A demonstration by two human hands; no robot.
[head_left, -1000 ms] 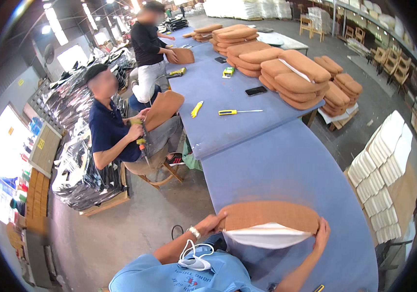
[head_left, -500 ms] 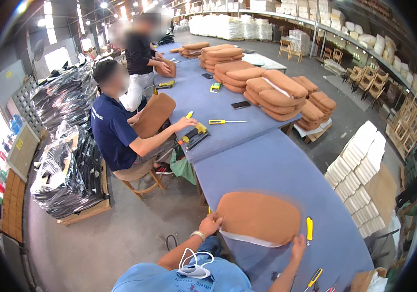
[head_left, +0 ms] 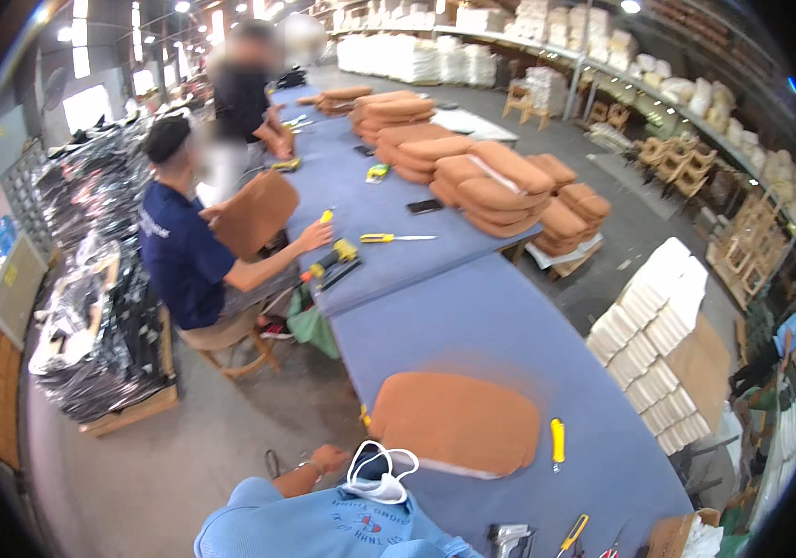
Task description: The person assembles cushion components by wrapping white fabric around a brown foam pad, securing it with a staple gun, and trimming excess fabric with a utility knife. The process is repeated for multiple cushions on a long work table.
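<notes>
A brown seat cushion [head_left: 454, 423] with a white lower edge lies flat on the blue-grey table [head_left: 472, 316] in front of me, and no hand touches it. My left hand [head_left: 328, 458] hangs low beside the table's left edge, close to my body and apart from the cushion. Its fingers are small and blurred, so their grip is unclear. My right hand is out of the picture. To the right of the cushion lies a yellow utility knife [head_left: 558, 445]. At the near edge are a grey staple gun [head_left: 510, 537] and a yellow-handled screwdriver [head_left: 573, 535].
A seated co-worker [head_left: 184, 232] holds another brown pad [head_left: 257, 216], one hand near a yellow staple gun [head_left: 336, 262]. Beyond stands a second person [head_left: 242, 102]. Stacked brown cushions [head_left: 491, 186] line the table's far right side. White stacked pads [head_left: 649, 344] stand right of the table.
Both hands have let go of the cushion. My left hand has drawn back toward my body, and my right has left the picture. The whole view has shifted a little.
</notes>
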